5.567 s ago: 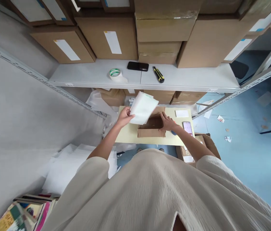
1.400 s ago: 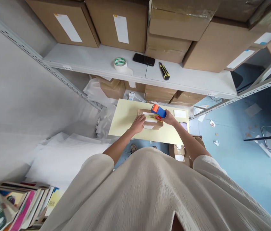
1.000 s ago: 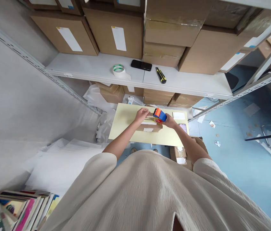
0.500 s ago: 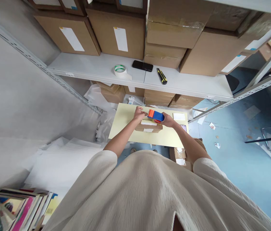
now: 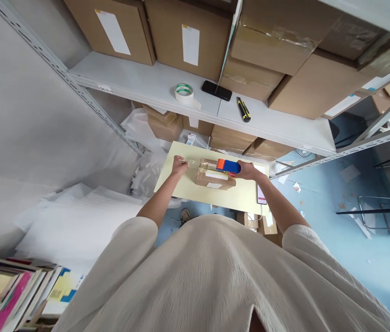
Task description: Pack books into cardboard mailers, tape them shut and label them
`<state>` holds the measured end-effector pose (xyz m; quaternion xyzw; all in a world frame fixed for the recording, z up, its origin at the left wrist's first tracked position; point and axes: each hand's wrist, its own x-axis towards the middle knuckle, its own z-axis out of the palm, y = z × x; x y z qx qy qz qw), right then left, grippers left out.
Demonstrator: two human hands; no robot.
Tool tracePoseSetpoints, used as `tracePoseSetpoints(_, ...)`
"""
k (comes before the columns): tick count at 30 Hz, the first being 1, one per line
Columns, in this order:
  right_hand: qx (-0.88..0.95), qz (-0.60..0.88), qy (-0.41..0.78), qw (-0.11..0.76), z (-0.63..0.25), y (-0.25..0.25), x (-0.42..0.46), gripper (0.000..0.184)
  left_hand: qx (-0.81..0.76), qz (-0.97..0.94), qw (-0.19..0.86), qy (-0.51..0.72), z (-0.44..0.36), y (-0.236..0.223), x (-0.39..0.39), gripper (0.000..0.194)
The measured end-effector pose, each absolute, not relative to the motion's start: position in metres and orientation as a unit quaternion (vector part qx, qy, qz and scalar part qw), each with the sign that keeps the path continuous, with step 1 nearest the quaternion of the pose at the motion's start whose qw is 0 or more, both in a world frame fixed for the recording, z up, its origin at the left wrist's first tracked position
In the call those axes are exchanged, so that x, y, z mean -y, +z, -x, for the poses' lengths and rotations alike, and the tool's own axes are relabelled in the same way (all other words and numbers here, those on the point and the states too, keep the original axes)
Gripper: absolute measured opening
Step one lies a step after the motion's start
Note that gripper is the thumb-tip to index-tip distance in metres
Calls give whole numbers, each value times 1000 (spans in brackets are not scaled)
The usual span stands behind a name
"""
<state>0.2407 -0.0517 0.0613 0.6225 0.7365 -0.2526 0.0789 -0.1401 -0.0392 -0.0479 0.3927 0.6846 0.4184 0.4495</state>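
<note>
A small cardboard box (image 5: 215, 180) with white labels sits on a pale yellow board (image 5: 239, 196). My right hand (image 5: 247, 170) is closed around a blue and orange tape dispenser (image 5: 230, 166) just above the box's right part. Left of the box, my left hand (image 5: 179, 166) pinches the end of a strip of clear tape (image 5: 192, 162). The strip stretches from those fingers toward the box and dispenser; its exact path over the box top is hard to make out.
On the shelf (image 5: 139, 80) ahead lie a tape roll (image 5: 184, 93), a black phone (image 5: 216, 90) and a yellow-black utility knife (image 5: 243, 109). Another phone (image 5: 261, 194) with a cable is at the board's right edge. White packing sheets (image 5: 84, 221) and books (image 5: 11, 295) are at left.
My left hand has moved left, away from the dispenser, drawing out clear tape. The dispenser stays over the box, slightly further right. The camera view has shifted a little.
</note>
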Motion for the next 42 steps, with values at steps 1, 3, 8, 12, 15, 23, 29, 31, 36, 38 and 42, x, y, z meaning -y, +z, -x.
tracePoseSetpoints(1,-740,-617,-251,88,-239,62,51,51,-685,-380,462,416,143,-52,43,45)
tracePoseSetpoints(3,-748,-608,-243,106,-233,62,48,48,-685,-347,493,410,145,-58,48,46)
tracePoseSetpoints(8,-751,-608,-209,151,-218,64,44,44,-688,-321,519,392,143,-73,52,49)
tracePoseSetpoints(12,-748,-607,-199,179,-209,69,41,45,-704,-325,515,365,138,-89,48,49)
tracePoseSetpoints(15,-743,-611,-192,192,-205,72,41,44,-711,-323,515,353,132,-102,46,48)
tracePoseSetpoints(23,-731,-626,-173,212,-207,67,44,48,-715,-342,520,316,97,-130,51,42)
tracePoseSetpoints(29,-725,-633,-169,213,-206,67,44,49,-705,-372,517,311,78,-131,55,29)
tracePoseSetpoints(31,-723,-636,-169,212,-205,68,45,49,-712,-391,490,316,79,-129,55,27)
tracePoseSetpoints(36,-721,-638,-174,207,-204,70,45,49,-653,-430,513,354,90,-125,55,30)
tracePoseSetpoints(38,-722,-637,-176,205,-204,70,45,49,-639,-445,539,321,96,-121,54,37)
tracePoseSetpoints(42,-730,-630,-181,194,-204,68,45,46,-621,-547,457,326,98,-104,48,51)
